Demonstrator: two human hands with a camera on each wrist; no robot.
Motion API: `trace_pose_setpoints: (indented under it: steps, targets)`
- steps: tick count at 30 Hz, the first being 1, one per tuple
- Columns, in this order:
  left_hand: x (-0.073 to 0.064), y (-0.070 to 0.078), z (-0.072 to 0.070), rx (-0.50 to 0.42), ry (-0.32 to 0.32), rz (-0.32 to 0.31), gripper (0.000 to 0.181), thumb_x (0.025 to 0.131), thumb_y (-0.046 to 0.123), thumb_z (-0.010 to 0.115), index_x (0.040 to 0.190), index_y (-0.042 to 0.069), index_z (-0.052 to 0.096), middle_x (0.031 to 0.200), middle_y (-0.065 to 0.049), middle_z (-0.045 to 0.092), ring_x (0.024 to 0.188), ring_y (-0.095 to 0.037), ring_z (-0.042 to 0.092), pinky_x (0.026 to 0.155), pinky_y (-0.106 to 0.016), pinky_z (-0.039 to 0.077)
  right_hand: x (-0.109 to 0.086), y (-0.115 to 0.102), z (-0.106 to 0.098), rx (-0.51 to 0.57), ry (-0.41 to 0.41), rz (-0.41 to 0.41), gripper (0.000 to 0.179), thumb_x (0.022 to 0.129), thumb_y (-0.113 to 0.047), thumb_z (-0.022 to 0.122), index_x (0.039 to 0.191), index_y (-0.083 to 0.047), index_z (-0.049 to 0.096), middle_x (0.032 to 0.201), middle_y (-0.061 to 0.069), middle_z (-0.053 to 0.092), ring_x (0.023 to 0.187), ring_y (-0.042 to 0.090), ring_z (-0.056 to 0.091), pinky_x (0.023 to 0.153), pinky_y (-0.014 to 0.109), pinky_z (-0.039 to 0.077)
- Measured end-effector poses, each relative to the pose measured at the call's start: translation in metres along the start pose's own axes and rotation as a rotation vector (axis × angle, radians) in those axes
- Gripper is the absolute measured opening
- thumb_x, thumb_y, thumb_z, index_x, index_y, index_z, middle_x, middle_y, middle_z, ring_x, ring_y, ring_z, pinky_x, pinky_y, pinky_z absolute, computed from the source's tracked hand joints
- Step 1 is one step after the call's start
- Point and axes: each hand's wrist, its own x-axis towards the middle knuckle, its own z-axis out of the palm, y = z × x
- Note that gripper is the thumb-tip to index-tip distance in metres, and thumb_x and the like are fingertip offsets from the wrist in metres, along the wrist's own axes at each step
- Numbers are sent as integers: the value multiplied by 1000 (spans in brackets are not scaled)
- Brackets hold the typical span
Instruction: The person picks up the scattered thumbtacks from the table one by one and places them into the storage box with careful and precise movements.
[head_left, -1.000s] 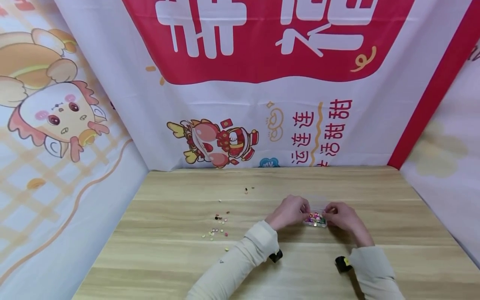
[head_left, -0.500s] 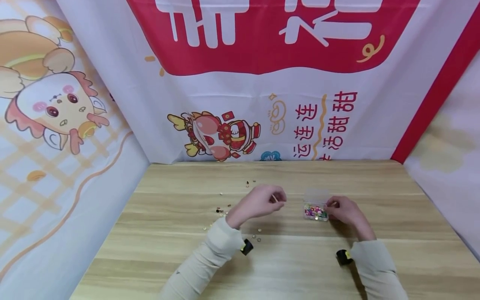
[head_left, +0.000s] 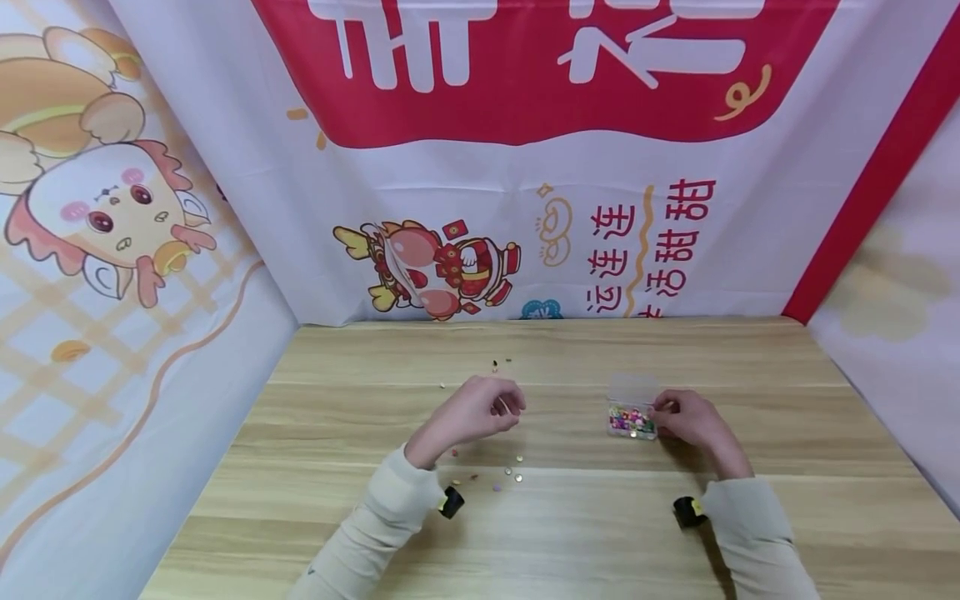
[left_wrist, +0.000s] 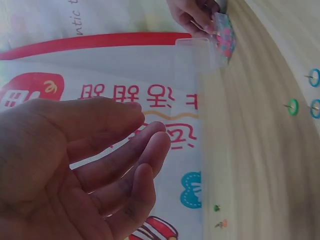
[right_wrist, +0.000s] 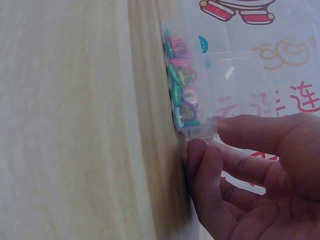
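My left hand [head_left: 476,408] hovers above the wooden table with relaxed, slightly bent fingers; the left wrist view shows nothing between thumb and fingertips. Further right, my right hand [head_left: 692,418] pinches the near end of a small clear plastic box [right_wrist: 197,131] between thumb and fingers. Colourful thumbtacks [head_left: 632,420] lie inside it. Its transparent lid [right_wrist: 240,82] stands raised on the far side. Several loose thumbtacks are scattered about the left hand, including a green thumbtack [left_wrist: 293,107] and a blue thumbtack [left_wrist: 314,77], their pins exposed. The left forearm hides some of the others.
The wooden table [head_left: 600,533] meets a white and red printed cloth [head_left: 450,192] at its back edge. Printed cloths also hang at the left [head_left: 150,333] and right. A few tiny tacks [head_left: 495,365] lie near the back.
My left hand has drawn away from the box to the left, over the scattered thumbtacks, and its fingers have loosened. The right hand stays at the box.
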Motion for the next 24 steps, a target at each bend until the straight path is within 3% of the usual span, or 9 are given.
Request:
trace_pose_setpoints:
  steps: [3,7,12,19,24]
  targets:
    - [0,-7,6,4,-28,-11,14,89,5,72,103,7,70,92,-2,70,82,-11,63,72,-19,53,-1,0,-1,1,2,1,24,95,-18,63,105,3,64,91,14,66,75,18,61,66,28,49]
    - [2,-18,20,62,-74,27,13,87,3,73,100,4,71,88,-3,70,79,-12,63,70,-17,51,-2,0,-1,2,6,3,24,95,-18,63,105,3,64,90,14,66,74,18,62,66,29,49]
    - [3,-30,38,158,-110,49,12,84,0,73,89,11,71,77,6,64,69,-4,55,64,-16,47,-1,1,-1,-5,-4,11,25,96,-19,63,107,3,64,90,13,64,75,18,60,65,29,48]
    - [5,-31,49,159,-162,30,13,81,1,74,83,13,71,73,11,61,66,-1,52,62,-16,46,1,1,-1,6,-15,35,26,96,-19,62,110,3,64,93,14,64,77,19,60,67,29,49]
    - [8,-30,55,193,-165,43,12,82,1,73,80,13,70,72,11,60,66,-1,51,62,-15,45,2,2,-2,7,-14,38,26,96,-20,62,109,2,64,93,14,64,78,20,60,67,29,48]
